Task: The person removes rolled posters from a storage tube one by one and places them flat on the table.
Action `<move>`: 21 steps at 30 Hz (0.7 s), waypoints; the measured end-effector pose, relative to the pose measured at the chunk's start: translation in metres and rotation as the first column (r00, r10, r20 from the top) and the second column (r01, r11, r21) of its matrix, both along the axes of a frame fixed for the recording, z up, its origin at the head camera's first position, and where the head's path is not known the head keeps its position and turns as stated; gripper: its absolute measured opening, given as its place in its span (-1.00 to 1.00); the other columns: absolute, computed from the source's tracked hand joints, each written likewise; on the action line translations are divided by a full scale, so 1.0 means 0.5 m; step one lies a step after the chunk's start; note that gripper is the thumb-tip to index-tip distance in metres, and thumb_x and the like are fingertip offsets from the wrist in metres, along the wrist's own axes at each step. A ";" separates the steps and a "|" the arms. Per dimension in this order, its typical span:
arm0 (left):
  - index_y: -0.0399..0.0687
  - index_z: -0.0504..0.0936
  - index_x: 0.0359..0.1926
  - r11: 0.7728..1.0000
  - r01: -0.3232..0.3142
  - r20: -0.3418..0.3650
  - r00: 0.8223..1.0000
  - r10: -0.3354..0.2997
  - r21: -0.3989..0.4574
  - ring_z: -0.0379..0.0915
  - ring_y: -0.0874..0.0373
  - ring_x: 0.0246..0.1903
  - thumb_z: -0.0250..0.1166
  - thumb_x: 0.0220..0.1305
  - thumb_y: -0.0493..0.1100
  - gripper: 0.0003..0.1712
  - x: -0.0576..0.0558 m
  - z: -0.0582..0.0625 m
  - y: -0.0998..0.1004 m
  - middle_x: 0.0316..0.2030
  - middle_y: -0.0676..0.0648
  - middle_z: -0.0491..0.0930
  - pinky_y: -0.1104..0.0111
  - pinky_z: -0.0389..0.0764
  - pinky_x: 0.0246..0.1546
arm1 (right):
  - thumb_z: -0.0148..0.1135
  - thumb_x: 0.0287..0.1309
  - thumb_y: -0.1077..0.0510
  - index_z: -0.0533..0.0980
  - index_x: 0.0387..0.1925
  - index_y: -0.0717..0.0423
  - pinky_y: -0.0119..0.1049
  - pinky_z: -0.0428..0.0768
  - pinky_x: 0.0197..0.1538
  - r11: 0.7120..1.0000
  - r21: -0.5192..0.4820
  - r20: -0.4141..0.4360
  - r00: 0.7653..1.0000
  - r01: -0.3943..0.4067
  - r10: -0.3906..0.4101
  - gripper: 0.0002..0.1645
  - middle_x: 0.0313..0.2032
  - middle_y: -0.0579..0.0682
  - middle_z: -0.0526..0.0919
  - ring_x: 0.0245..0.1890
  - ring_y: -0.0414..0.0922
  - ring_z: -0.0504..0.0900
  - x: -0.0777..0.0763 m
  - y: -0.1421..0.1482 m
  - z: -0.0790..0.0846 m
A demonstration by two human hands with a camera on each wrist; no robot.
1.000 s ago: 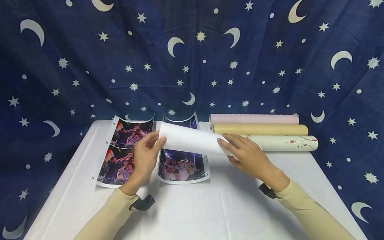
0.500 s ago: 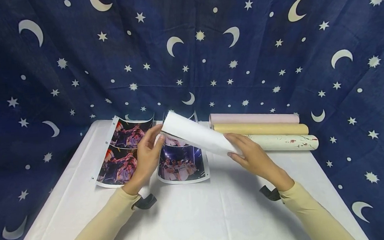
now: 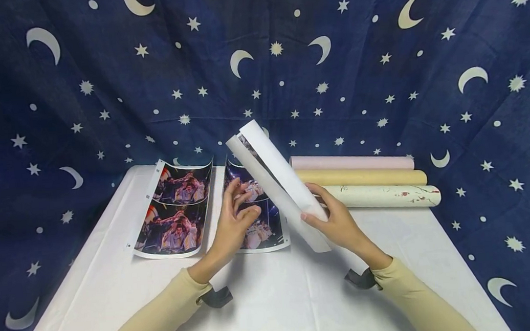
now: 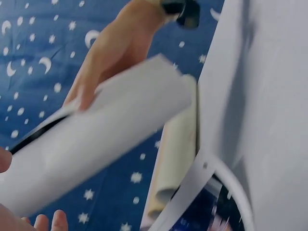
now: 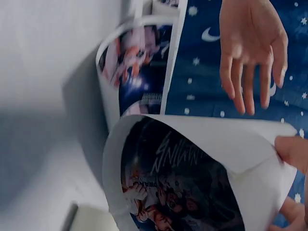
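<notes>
Starry navy backdrop cloth [image 3: 101, 69] behind white table [image 3: 274, 298]; centre frame, right hand [image 3: 338, 222] pinches the lower end of the rolled white poster [image 3: 277, 185], fingers curled round it, roll now tilted steeply with top end up toward the backdrop, versus nearly level 1.0 s ago. Left hand [image 3: 234, 224] has let go of the roll's end, fingers spread loose, hovering over the middle print [image 3: 269, 226]. Left print [image 3: 173, 213] lies flat at centre left. Three paper rolls [image 3: 367, 181] lie stacked side by side at centre right, unmoved. Printed side shows inside the roll in right wrist view
</notes>
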State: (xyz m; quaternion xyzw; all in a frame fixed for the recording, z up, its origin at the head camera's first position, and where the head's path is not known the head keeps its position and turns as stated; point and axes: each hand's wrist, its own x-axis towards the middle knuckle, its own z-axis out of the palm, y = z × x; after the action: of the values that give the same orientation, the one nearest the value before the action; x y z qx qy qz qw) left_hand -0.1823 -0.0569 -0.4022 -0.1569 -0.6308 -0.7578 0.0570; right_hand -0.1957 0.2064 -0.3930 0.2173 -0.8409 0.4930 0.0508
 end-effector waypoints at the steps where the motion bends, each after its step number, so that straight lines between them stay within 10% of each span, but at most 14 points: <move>1: 0.03 -0.14 0.54 1.000 0.022 0.003 1.000 -0.022 -0.002 0.09 -0.15 0.43 0.22 0.31 -0.35 -0.04 0.004 -0.002 0.008 0.46 -0.19 0.03 0.55 0.47 0.19 | 0.37 0.18 0.15 0.24 0.42 -0.20 -0.07 0.70 -0.03 1.000 -0.013 0.007 1.000 0.001 -0.001 -0.17 0.25 0.17 0.49 0.12 0.14 0.60 0.001 -0.006 -0.002; 11: 0.17 -0.13 0.54 0.999 0.034 0.061 0.998 -0.034 -0.001 0.04 -0.12 0.47 0.30 0.23 -0.34 0.05 0.012 -0.013 0.040 0.51 -0.10 -0.09 -0.03 0.32 0.38 | 0.32 0.24 0.11 0.10 0.49 -0.23 0.10 0.63 0.07 0.998 -0.063 0.066 0.998 -0.017 0.022 -0.11 0.36 0.17 0.35 0.25 0.23 0.48 0.014 -0.048 -0.026; 21: 0.28 -0.20 0.55 0.996 -0.028 0.074 0.997 0.034 -0.083 0.15 -0.13 0.41 0.36 0.16 -0.37 0.17 -0.006 -0.028 0.027 0.51 -0.06 -0.11 -0.02 0.48 0.24 | 0.31 0.23 0.10 0.08 0.49 -0.21 0.16 0.57 0.15 0.997 -0.073 0.101 0.995 -0.016 0.023 -0.09 0.36 0.27 0.34 0.28 0.28 0.45 0.022 -0.056 -0.029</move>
State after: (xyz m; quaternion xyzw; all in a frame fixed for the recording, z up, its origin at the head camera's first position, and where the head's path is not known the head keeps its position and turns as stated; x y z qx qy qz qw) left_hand -0.1851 -0.0432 -0.4160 -0.1208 -0.6655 -0.7355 0.0384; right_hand -0.1847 0.1782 -0.4074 0.1981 -0.8218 0.5341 0.0111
